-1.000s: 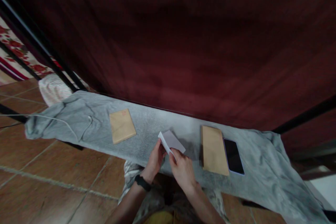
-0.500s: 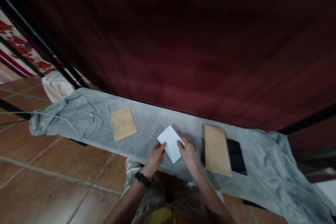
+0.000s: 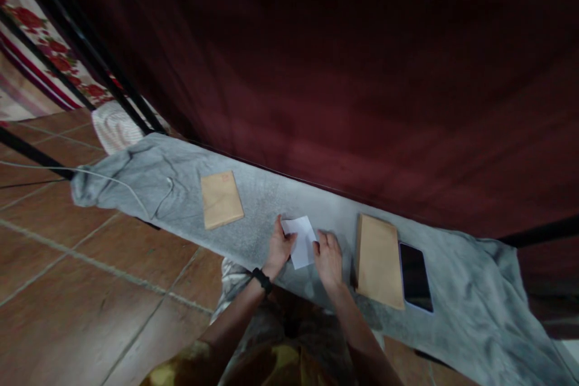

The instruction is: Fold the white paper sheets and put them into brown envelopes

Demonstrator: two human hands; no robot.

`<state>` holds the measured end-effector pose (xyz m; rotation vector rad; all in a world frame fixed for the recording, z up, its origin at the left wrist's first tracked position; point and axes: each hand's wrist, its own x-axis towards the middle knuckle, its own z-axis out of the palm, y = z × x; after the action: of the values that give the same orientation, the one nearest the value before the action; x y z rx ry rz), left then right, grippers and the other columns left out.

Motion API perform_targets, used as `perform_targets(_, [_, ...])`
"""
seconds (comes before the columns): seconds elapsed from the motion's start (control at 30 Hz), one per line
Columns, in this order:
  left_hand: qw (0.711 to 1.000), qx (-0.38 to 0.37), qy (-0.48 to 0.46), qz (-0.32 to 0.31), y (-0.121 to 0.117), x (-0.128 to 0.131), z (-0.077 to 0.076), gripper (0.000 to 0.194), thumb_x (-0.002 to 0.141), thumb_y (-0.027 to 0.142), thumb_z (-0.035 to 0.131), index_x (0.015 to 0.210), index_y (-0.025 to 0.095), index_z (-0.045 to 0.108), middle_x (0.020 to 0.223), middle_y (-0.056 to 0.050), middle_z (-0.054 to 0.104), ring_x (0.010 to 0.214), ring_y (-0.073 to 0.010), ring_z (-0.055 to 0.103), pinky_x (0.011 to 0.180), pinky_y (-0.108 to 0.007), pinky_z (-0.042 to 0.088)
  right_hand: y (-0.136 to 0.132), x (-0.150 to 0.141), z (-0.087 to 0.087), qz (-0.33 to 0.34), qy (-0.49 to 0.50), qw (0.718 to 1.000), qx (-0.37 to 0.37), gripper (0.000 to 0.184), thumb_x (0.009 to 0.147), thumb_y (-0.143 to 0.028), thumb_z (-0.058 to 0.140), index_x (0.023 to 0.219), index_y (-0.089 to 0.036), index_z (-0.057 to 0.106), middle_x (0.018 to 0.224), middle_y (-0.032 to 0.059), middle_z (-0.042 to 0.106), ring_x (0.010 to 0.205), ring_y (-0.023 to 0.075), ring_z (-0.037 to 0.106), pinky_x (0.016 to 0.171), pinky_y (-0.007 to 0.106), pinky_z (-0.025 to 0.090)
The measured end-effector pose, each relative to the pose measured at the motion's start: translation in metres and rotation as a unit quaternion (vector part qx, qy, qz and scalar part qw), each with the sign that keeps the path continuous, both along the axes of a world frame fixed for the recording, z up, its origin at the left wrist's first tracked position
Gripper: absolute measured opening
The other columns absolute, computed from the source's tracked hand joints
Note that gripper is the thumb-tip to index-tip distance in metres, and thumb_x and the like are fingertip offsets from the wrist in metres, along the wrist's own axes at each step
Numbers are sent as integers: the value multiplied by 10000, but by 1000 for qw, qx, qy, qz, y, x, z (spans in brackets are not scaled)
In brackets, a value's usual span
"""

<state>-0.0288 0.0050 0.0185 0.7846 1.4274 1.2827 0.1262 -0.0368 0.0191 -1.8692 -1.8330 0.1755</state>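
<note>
A folded white paper (image 3: 302,240) lies flat on the grey cloth (image 3: 262,205) that covers a low bench. My left hand (image 3: 281,246) rests on the paper's left edge, fingers stretched and pressing down. My right hand (image 3: 329,257) lies flat on its right edge, fingers apart. A black watch sits on my left wrist. A small brown envelope (image 3: 221,199) lies to the left, apart from my hands.
A stack of brown envelopes (image 3: 379,259) lies right of my right hand, with a black phone (image 3: 415,277) beside it. A white cable (image 3: 113,184) runs over the cloth's left end. A dark red curtain hangs behind the bench. Tiled floor lies to the left.
The white paper was held tilted up between both hands; now it lies flat on the cloth with both hands pressing on it. The camera has shifted left.
</note>
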Motion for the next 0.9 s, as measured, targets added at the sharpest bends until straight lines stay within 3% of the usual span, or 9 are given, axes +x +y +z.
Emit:
perform_targets(0.17, [993,41,106,-10,-5,1,12,554,683,26,663,1193,242,642,1083,-53,704,1104,-275,625,1053,-395,422,-22,-21,5,71,-2,996,47,423,978,-253,408,1367,-149,538,1373,150,577,1273,257,518,1064,419,435])
perform_targets(0.27, [984,67,164,-23,-8,9,23,468,736,42,604,1153,244,666,1131,-65,668,1122,-275,595,1093,-414,392,-44,-39,4,112,-26,992,48,575,932,-240,440,1486,-91,397,1521,178,446,1400,283,408,1125,449,382])
perform_targets(0.33, [975,89,204,-25,-11,16,34,452,791,70,569,1205,233,650,1150,-81,636,1106,-266,593,1078,-399,404,-50,-44,5,104,-53,992,53,649,905,-189,431,1529,-58,311,1551,197,405,1434,298,369,1155,480,338])
perform_targets(0.47, [959,146,242,-33,-20,30,56,421,932,226,515,1349,206,568,1217,-119,582,1056,-253,611,979,-355,464,-34,-23,13,100,-79,988,88,635,922,-76,303,1556,-109,292,1498,168,497,1391,255,444,1177,490,299])
perform_targets(0.57, [944,143,286,-82,-32,32,60,464,941,380,577,1368,199,556,1179,-144,620,1059,-294,630,977,-384,456,-15,5,15,119,-93,983,104,604,942,-79,299,1540,-145,349,1507,132,499,1413,241,416,1196,503,267])
perform_targets(0.7, [887,127,395,-201,-52,34,46,351,975,345,510,1220,142,659,1040,-193,689,1159,-365,601,1068,-488,378,-11,29,-10,164,-112,978,69,551,944,-77,306,1461,-155,481,1505,118,506,1431,232,391,1173,484,314])
perform_targets(0.8, [825,195,453,-277,-60,38,30,424,1003,315,430,1359,137,576,1357,-195,601,1368,-338,458,1169,-486,272,-21,33,-34,189,-117,974,41,496,954,-121,320,1383,-120,568,1433,153,573,1398,259,441,1133,475,369])
perform_targets(0.9, [740,265,521,-332,-57,37,13,547,1027,390,377,1508,131,403,1579,-150,391,1507,-276,252,1239,-474,121,-28,34,-43,196,-119,973,26,507,962,-138,307,1407,-88,545,1440,166,563,1398,267,443,1143,470,358])
